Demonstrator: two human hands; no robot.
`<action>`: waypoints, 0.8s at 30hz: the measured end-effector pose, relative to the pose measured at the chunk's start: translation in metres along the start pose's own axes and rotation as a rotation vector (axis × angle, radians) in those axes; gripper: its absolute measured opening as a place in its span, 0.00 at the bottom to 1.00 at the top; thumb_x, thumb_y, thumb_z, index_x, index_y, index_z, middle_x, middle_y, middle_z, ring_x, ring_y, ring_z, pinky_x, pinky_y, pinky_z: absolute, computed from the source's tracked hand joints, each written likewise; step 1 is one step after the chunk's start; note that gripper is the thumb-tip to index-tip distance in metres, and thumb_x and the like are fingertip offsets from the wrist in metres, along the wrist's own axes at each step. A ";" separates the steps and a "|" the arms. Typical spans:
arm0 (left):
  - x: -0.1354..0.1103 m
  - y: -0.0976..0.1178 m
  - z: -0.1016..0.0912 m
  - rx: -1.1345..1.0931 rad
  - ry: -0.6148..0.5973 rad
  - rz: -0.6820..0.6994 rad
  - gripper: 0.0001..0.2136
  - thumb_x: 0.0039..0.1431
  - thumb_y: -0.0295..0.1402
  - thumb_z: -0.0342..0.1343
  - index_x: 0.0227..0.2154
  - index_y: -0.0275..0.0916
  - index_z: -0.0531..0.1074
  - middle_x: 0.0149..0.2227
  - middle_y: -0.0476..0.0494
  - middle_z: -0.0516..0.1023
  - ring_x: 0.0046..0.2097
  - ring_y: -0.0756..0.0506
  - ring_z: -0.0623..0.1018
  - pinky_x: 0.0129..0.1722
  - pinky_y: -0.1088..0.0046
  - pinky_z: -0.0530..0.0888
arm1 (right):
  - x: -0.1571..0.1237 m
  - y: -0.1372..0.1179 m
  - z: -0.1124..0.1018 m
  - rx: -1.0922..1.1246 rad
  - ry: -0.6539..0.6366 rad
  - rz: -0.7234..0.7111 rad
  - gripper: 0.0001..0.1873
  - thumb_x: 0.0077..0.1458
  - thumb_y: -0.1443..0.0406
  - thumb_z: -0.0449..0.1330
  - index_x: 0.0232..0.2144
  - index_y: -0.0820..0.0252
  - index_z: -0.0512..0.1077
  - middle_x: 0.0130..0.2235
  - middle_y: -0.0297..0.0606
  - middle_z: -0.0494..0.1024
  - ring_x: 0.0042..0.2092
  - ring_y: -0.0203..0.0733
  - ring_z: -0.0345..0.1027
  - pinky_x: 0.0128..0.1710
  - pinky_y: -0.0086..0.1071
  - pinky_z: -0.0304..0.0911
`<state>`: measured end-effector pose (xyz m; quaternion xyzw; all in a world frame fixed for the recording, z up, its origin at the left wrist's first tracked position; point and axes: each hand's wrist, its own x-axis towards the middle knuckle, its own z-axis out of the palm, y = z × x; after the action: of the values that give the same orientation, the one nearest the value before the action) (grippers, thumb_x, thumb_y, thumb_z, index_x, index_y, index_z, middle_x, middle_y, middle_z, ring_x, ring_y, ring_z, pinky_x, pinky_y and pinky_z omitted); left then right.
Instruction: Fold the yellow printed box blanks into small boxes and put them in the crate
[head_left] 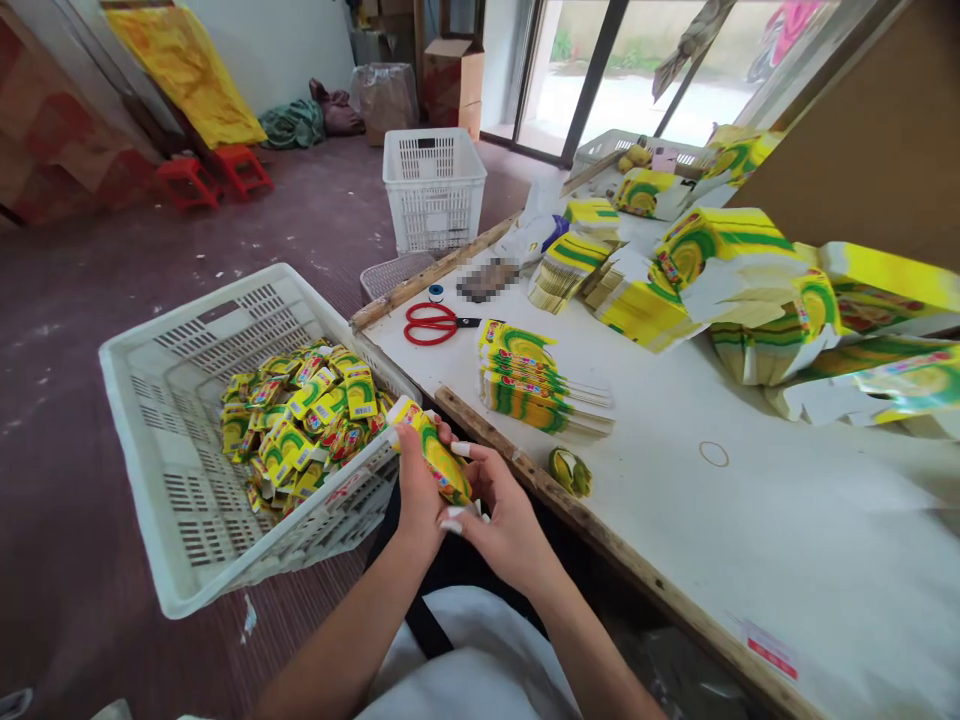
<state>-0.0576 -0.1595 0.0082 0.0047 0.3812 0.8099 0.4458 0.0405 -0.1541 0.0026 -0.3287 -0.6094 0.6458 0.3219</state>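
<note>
Boxes (311, 425), small and yellow with green, lay in a messy heap inside a big white basket (154, 450) at nine o'clock from the hands. A second white basket (433, 200) stood on the floor at twelve o'clock, farther off. At one o'clock, far away, a pale basket (694, 157) was near some yellow lumps (634, 157), but I could not tell if they sat inside it.

One small box (439, 458) was up in the hands, just beside the edge of the big basket. It leaned, with its white end toward eleven o'clock. The left hand (420, 490) had its fingers clamped on that box, with the thumb on top. The right hand (506, 520) came in from four o'clock, and its fingers bent around the low end. I could not tell if they pinched it. Both arms reached up from six o'clock.

On the white surface (750, 540), flat boxes (517, 385) made a row at two o'clock. Red scissors (431, 325) lay at twelve o'clock.
</note>
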 end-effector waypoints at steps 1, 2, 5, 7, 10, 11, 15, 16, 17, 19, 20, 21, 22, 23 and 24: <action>-0.001 -0.002 -0.002 0.040 -0.012 0.008 0.30 0.33 0.62 0.64 0.28 0.38 0.72 0.24 0.52 0.72 0.26 0.52 0.73 0.33 0.75 0.74 | 0.002 0.001 -0.004 0.001 0.038 -0.011 0.24 0.46 0.66 0.64 0.47 0.55 0.66 0.29 0.28 0.68 0.29 0.35 0.64 0.29 0.28 0.64; -0.001 -0.003 -0.004 0.084 -0.045 0.023 0.31 0.33 0.63 0.63 0.30 0.38 0.73 0.27 0.50 0.74 0.28 0.50 0.75 0.34 0.74 0.75 | 0.004 0.002 -0.009 0.005 0.077 -0.037 0.21 0.46 0.66 0.63 0.45 0.56 0.67 0.29 0.28 0.68 0.29 0.35 0.65 0.30 0.29 0.64; -0.001 -0.005 -0.011 0.241 -0.160 0.112 0.24 0.39 0.52 0.68 0.34 0.39 0.76 0.34 0.48 0.79 0.34 0.48 0.78 0.38 0.74 0.74 | 0.005 0.003 -0.024 -0.019 0.143 -0.117 0.14 0.51 0.66 0.60 0.43 0.56 0.69 0.34 0.34 0.75 0.35 0.38 0.71 0.37 0.32 0.68; 0.000 -0.005 -0.015 0.338 -0.175 0.148 0.17 0.43 0.43 0.70 0.34 0.39 0.77 0.33 0.49 0.80 0.34 0.49 0.78 0.37 0.75 0.74 | 0.003 0.001 -0.032 -0.102 0.167 -0.153 0.10 0.54 0.66 0.57 0.41 0.56 0.71 0.37 0.36 0.79 0.37 0.40 0.73 0.38 0.33 0.69; 0.000 0.000 -0.018 0.424 -0.182 0.155 0.13 0.47 0.41 0.67 0.33 0.38 0.77 0.31 0.49 0.80 0.32 0.49 0.79 0.35 0.74 0.75 | 0.000 -0.006 -0.042 -0.315 0.217 -0.241 0.10 0.55 0.69 0.55 0.39 0.56 0.73 0.35 0.36 0.81 0.34 0.41 0.75 0.34 0.33 0.70; 0.000 0.003 -0.018 0.454 -0.196 0.188 0.13 0.49 0.41 0.66 0.34 0.38 0.77 0.32 0.48 0.81 0.33 0.48 0.79 0.37 0.73 0.76 | -0.001 -0.009 -0.046 -0.400 0.246 -0.295 0.11 0.54 0.70 0.55 0.38 0.56 0.74 0.35 0.36 0.82 0.34 0.42 0.75 0.34 0.34 0.70; -0.004 0.024 -0.020 0.618 -0.265 0.568 0.19 0.56 0.40 0.61 0.49 0.43 0.70 0.50 0.42 0.77 0.52 0.44 0.76 0.54 0.65 0.72 | -0.002 -0.022 -0.063 -0.781 0.353 -0.533 0.15 0.57 0.73 0.54 0.38 0.53 0.77 0.37 0.36 0.82 0.39 0.44 0.74 0.40 0.38 0.68; -0.005 0.030 -0.020 0.700 -0.301 0.665 0.22 0.55 0.41 0.62 0.52 0.44 0.67 0.54 0.40 0.73 0.56 0.42 0.73 0.58 0.62 0.69 | -0.002 -0.026 -0.064 -0.860 0.347 -0.578 0.16 0.57 0.74 0.54 0.37 0.52 0.78 0.36 0.36 0.81 0.39 0.44 0.73 0.43 0.40 0.67; -0.006 0.035 -0.019 0.812 -0.350 0.731 0.27 0.53 0.42 0.63 0.54 0.43 0.64 0.57 0.38 0.70 0.59 0.40 0.70 0.60 0.59 0.66 | -0.003 -0.029 -0.065 -0.920 0.325 -0.618 0.16 0.58 0.74 0.54 0.37 0.51 0.78 0.35 0.35 0.81 0.40 0.43 0.72 0.47 0.42 0.65; -0.008 0.042 -0.015 1.097 -0.484 0.732 0.37 0.45 0.43 0.69 0.57 0.41 0.62 0.59 0.35 0.67 0.62 0.35 0.67 0.62 0.54 0.63 | -0.005 -0.033 -0.061 -0.977 0.234 -0.685 0.16 0.59 0.75 0.54 0.36 0.50 0.77 0.34 0.33 0.81 0.42 0.43 0.72 0.57 0.46 0.57; -0.009 0.043 -0.013 1.238 -0.573 0.659 0.39 0.42 0.42 0.70 0.57 0.40 0.61 0.58 0.35 0.68 0.60 0.34 0.68 0.60 0.54 0.65 | -0.006 -0.034 -0.058 -0.978 0.186 -0.708 0.17 0.59 0.75 0.54 0.36 0.49 0.77 0.34 0.31 0.81 0.44 0.42 0.72 0.61 0.47 0.52; -0.009 0.042 -0.010 1.351 -0.653 0.558 0.39 0.41 0.40 0.71 0.57 0.40 0.61 0.56 0.35 0.70 0.58 0.35 0.70 0.58 0.54 0.67 | -0.006 -0.034 -0.054 -0.969 0.156 -0.720 0.17 0.59 0.76 0.54 0.37 0.48 0.76 0.36 0.30 0.81 0.47 0.42 0.71 0.64 0.48 0.47; -0.010 0.040 -0.008 1.432 -0.707 0.453 0.37 0.42 0.38 0.70 0.56 0.40 0.62 0.54 0.37 0.72 0.55 0.36 0.73 0.55 0.55 0.70 | -0.007 -0.032 -0.051 -0.945 0.158 -0.726 0.17 0.59 0.75 0.54 0.39 0.48 0.75 0.39 0.31 0.81 0.50 0.43 0.70 0.65 0.49 0.44; -0.010 0.037 -0.007 1.482 -0.736 0.367 0.33 0.44 0.36 0.68 0.54 0.40 0.63 0.52 0.38 0.74 0.52 0.37 0.75 0.53 0.57 0.72 | -0.007 -0.029 -0.049 -0.902 0.196 -0.717 0.17 0.59 0.74 0.55 0.43 0.47 0.74 0.43 0.33 0.80 0.53 0.44 0.68 0.66 0.51 0.43; -0.010 0.033 -0.006 1.508 -0.736 0.317 0.30 0.46 0.34 0.67 0.53 0.40 0.63 0.50 0.40 0.75 0.50 0.38 0.76 0.51 0.58 0.73 | -0.007 -0.025 -0.047 -0.836 0.266 -0.691 0.19 0.58 0.72 0.57 0.49 0.48 0.71 0.49 0.36 0.77 0.57 0.46 0.65 0.65 0.52 0.45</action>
<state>-0.0772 -0.1806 0.0277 0.6163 0.6441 0.3392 0.3003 0.0834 -0.1314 0.0260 -0.2880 -0.8401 0.1590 0.4313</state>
